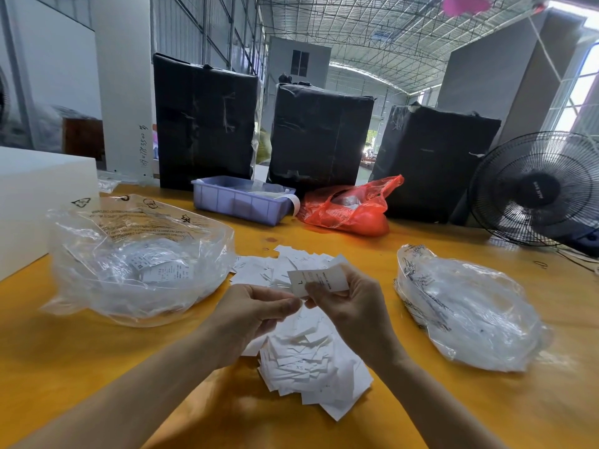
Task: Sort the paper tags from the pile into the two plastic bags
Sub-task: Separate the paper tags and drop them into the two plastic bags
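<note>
Right now we hold a tag (319,280) marked L above the pile (311,358), long axis level, pinched in the curled right hand (351,306); the right bag (470,312) lies nearer it than the left bag (136,260). Our left hand (249,314) curls beside it, fingertips (290,306) seemingly pinching nothing.

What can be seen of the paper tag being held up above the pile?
The paper tag is a small white rectangle, thin and slightly curved, printed with a large "L" and lines of fine text too small to read. It is held above the pile, tilted, pinched by the right hand; the left hand fingertips meet its lower edge.
</note>
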A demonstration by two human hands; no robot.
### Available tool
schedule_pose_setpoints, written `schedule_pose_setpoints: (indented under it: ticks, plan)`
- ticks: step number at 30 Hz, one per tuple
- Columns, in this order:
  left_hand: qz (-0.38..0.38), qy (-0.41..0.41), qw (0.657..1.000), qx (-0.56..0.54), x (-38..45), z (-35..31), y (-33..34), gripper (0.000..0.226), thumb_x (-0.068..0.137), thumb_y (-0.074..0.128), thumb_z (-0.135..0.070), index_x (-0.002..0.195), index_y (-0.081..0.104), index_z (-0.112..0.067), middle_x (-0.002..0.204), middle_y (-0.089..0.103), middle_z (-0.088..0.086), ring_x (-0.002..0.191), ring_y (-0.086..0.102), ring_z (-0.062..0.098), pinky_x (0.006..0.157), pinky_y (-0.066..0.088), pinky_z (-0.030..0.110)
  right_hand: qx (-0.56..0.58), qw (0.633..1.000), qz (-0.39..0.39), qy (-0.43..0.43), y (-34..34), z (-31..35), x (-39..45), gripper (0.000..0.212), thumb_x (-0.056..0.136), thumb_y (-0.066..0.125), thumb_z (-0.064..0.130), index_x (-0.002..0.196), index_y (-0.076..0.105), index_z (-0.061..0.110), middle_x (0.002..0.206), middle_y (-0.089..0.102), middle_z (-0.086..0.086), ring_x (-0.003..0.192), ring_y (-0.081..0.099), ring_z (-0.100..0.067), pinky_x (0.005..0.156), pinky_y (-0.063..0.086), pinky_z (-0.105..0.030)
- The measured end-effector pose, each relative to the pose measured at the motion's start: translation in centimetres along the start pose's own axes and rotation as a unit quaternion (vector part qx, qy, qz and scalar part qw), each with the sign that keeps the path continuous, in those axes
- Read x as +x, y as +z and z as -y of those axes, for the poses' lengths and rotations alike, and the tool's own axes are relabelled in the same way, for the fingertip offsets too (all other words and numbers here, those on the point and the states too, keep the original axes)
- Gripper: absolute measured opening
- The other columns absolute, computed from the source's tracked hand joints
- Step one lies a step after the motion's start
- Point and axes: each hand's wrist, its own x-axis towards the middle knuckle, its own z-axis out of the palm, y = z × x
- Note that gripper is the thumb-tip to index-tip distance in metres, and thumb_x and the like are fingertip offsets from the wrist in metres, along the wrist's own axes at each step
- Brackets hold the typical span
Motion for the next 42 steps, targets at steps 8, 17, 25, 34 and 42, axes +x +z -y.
schedule_pose_setpoints:
  ticks: [8,17,25,34,42]
  plan:
    - [-0.003,0.004,1.0,0.004,-0.04,-0.01,0.08,0.011,0.051,0.078,-0.017,0.061,0.077,-0.014,0.062,0.07,-0.002,0.072,0.059,0.015,0.054,0.05,0.018,-0.038,0.999,-0.014,-0.019,0.09,-0.1,-0.03,0.015,0.085,0.068,0.009,0.094,0.063,-0.002,0.084,0.071,-0.012,0.068,0.069,-0.016,0.063,0.056,-0.03]
    - [-0.006,0.009,1.0,0.001,0.08,0.12,-0.03,0.014,0.048,0.079,-0.019,0.061,0.077,-0.014,0.061,0.069,-0.001,0.07,0.058,0.013,0.056,0.051,0.017,-0.024,0.999,-0.023,-0.031,0.09,0.01,-0.09,0.012,0.085,0.067,0.008,0.093,0.064,0.0,0.081,0.071,-0.01,0.068,0.07,-0.015,0.065,0.057,-0.031]
    - [-0.005,0.001,1.0,0.005,0.15,0.1,-0.12,0.016,0.047,0.08,-0.021,0.062,0.077,-0.015,0.062,0.07,-0.002,0.073,0.059,0.014,0.059,0.051,0.02,-0.042,0.998,-0.009,-0.035,0.01,-0.12,-0.03,0.016,0.084,0.069,0.011,0.093,0.063,-0.002,0.085,0.071,-0.013,0.07,0.07,-0.017,0.064,0.058,-0.034]
    - [-0.007,0.0,1.0,0.005,0.03,0.07,0.01,0.015,0.05,0.079,-0.019,0.064,0.078,-0.015,0.064,0.071,-0.001,0.075,0.06,0.015,0.057,0.05,0.018,-0.02,0.999,-0.026,-0.034,-0.09,-0.01,0.06,0.008,0.084,0.069,0.007,0.09,0.065,0.005,0.079,0.072,-0.009,0.068,0.069,-0.018,0.066,0.058,-0.04]
    - [-0.007,-0.006,1.0,0.002,-0.04,-0.03,-0.08,0.014,0.05,0.08,-0.018,0.063,0.077,-0.012,0.061,0.069,-0.002,0.072,0.057,0.015,0.055,0.048,0.019,-0.072,0.997,-0.016,-0.035,0.09,-0.08,-0.12,0.015,0.084,0.07,0.011,0.091,0.064,0.0,0.086,0.07,-0.013,0.074,0.07,-0.021,0.066,0.058,-0.039]
